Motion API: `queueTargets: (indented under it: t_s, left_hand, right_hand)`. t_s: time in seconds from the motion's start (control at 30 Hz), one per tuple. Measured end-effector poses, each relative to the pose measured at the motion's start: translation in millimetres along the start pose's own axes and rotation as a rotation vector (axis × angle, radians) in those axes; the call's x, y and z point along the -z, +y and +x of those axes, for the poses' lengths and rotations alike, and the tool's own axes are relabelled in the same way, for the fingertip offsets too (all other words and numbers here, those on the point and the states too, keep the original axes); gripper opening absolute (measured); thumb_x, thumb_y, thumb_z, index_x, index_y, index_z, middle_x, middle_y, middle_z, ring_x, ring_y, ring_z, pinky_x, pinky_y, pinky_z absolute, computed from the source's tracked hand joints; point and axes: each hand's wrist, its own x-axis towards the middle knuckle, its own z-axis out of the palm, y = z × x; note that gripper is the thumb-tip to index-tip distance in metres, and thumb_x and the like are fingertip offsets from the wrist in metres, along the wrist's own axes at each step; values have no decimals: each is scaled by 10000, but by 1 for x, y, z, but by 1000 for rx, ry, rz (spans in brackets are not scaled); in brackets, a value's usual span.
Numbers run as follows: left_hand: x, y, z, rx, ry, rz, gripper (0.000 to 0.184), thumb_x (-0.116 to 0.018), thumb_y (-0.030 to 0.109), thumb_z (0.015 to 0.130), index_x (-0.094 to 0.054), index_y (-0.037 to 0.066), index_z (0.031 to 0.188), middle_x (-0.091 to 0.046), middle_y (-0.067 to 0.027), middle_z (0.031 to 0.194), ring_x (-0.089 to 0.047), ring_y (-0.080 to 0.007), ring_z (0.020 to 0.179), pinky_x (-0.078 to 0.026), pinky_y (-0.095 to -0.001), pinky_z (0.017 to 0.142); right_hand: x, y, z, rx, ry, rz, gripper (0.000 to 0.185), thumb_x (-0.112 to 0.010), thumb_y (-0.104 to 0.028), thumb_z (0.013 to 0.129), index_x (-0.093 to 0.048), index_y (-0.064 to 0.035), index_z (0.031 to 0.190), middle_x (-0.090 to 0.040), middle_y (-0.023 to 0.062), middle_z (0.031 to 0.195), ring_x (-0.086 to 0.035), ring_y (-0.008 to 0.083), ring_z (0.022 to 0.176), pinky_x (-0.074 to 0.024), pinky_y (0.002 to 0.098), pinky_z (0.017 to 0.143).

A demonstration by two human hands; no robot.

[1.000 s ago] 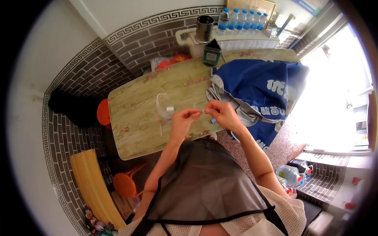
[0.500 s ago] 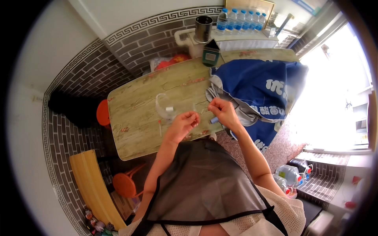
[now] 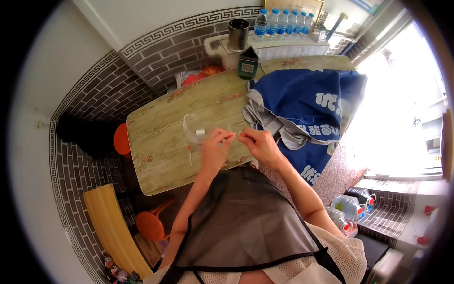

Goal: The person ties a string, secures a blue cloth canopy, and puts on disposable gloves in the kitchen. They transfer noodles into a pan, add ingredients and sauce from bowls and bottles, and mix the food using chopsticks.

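My left hand point(image 3: 216, 150) is raised over the front of the table, thumb and fingers pinched together. Opposite it, my right hand point(image 3: 261, 146) also pinches, its fingertips almost meeting the left ones. Whatever lies between the fingertips is too small to make out. Just left of my left hand, a small white piece point(image 3: 200, 132) lies by a clear plastic loop or wrapper point(image 3: 188, 127). A thin stick with a red tip point(image 3: 189, 154) rests nearer the front edge. Right of my hands, a blue cloth with white lettering point(image 3: 302, 102) is heaped up, grey lining showing.
The marbled table point(image 3: 163, 123) stretches ahead. A dark green box point(image 3: 248, 64), a metal canister point(image 3: 238, 35) and several water bottles point(image 3: 283, 23) stand at the back. Orange stools point(image 3: 150, 224) and a wooden bench point(image 3: 111, 227) are at left; large jugs point(image 3: 347, 206) at right.
My hands have come closer together, fingertips now nearly touching. The small blue-grey object seen under my right hand is hidden now. The view has shifted slightly.
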Motion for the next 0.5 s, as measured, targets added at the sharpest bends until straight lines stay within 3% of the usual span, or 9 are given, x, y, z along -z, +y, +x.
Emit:
queueTargets:
  t_s: [0.03, 0.1, 0.17, 0.3, 0.5]
  left_hand:
    - [-3, 3, -2, -25, -15, 15, 80, -678, 53, 799, -689, 15, 868, -583, -45, 809, -553, -160, 749, -445, -281, 654]
    - [-7, 7, -3, -51, -29, 30, 96, -688, 48, 780, -686, 18, 871, -578, -59, 806, -554, -178, 752, -445, -290, 660]
    - [-9, 11, -4, -244, 4, 142, 76, -715, 15, 733, -681, 24, 800, -574, -35, 768, -546, -153, 734, -440, -265, 659]
    - [-8, 15, -6, -236, 26, 179, 87, -730, 8, 706, -665, 16, 763, -552, -47, 741, -543, -174, 723, -444, -276, 656]
    - [-11, 18, -8, -54, 17, 3, 112, -743, -1, 699, -633, 4, 718, -515, -19, 708, -494, -119, 683, -418, -252, 626]
  right_hand:
    - [6, -4, 4, -101, -4, 24, 89, -610, -94, 824, -612, -5, 831, -567, 180, 658, -542, 299, 555, -432, 347, 546]
    - [10, 4, 8, -150, -15, 28, 95, -613, -98, 827, -613, -4, 839, -571, 168, 654, -528, 280, 546, -421, 332, 538]
    - [11, 4, 10, -113, -7, 37, 92, -618, -91, 825, -607, 0, 833, -563, 149, 633, -504, 236, 528, -407, 323, 529]
    - [11, 4, 10, -147, -32, 54, 90, -623, -85, 823, -603, 3, 826, -546, 127, 613, -462, 186, 522, -387, 310, 518]
    - [12, 5, 11, -154, -56, 91, 95, -625, -87, 831, -602, 5, 834, -515, 92, 597, -418, 130, 535, -365, 289, 511]
